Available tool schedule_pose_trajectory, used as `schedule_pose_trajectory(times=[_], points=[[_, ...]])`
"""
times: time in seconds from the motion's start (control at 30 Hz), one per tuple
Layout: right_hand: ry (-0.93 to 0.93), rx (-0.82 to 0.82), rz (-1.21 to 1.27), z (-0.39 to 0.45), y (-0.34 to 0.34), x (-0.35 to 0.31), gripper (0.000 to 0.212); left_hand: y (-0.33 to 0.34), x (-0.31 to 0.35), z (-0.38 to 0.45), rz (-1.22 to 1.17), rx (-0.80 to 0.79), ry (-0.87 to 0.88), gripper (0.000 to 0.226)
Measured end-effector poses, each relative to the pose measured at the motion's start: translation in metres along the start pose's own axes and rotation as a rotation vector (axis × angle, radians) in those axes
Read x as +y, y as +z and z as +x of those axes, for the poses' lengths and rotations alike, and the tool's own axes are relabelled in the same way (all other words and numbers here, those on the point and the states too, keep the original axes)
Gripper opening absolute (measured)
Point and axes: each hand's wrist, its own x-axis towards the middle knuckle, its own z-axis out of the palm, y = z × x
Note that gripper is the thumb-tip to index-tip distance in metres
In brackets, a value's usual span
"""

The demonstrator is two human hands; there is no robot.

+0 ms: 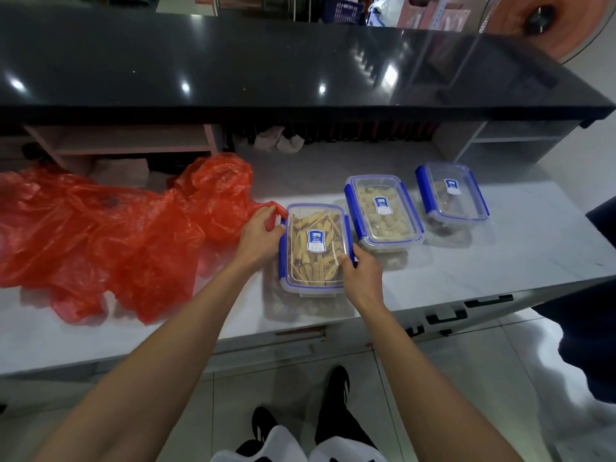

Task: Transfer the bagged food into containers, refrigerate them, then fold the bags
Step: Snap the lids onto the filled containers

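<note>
Each of the three clear lidded containers carries a blue-and-white label on its lid. The near container's label (316, 241) shows a short white brand word in its blue upper part, seemingly "UYU", though the first letter is unclear. The middle container's label (382, 205) and the far container's label (452, 186) match it. The smaller print beneath is too small to read.

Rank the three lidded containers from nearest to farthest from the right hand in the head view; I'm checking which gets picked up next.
From the right hand:
1. Container of stick-shaped food, touched by both hands, nearest the counter's front edge.
2. Middle container, just behind and to the right.
3. Far container, farthest right and back.
</note>
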Motion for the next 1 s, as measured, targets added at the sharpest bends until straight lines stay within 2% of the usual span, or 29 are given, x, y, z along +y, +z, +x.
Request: schedule_pose_trajectory(times=[0.13, 0.33, 0.47, 0.6, 0.73, 0.8, 1.0], points=[[-0.001, -0.012, 0.008, 0.002, 0.001, -0.004, 0.024, 0.001, 0.001, 0.015, -0.004, -0.05, 0.052, 0.018], [0.031, -0.032, 0.02, 0.008, 0.002, -0.006, 0.026, 0.005, -0.01, 0.034, -0.128, -0.059, -0.12, 0.051], [0.073, -0.039, 0.047, 0.014, 0.003, -0.007, 0.028, 0.004, -0.015, 0.033, -0.148, -0.058, -0.179, 0.055], [0.121, 0.014, 0.105, 0.024, 0.003, -0.007, 0.023, 0.015, -0.034, 0.007, -0.319, 0.079, -0.279, 0.045], [0.133, 0.057, 0.112, 0.029, 0.003, -0.006, 0.025, 0.026, -0.047, -0.011, -0.351, 0.074, -0.395, 0.034], [0.116, 0.062, 0.079, 0.031, 0.004, -0.005, 0.027, 0.024, -0.034, -0.012, -0.303, 0.106, -0.346, 0.025], [0.07, 0.026, 0.004, 0.029, 0.008, -0.007, 0.024, 0.03, -0.01, -0.01, 0.022, 0.107, -0.247, 0.033]])
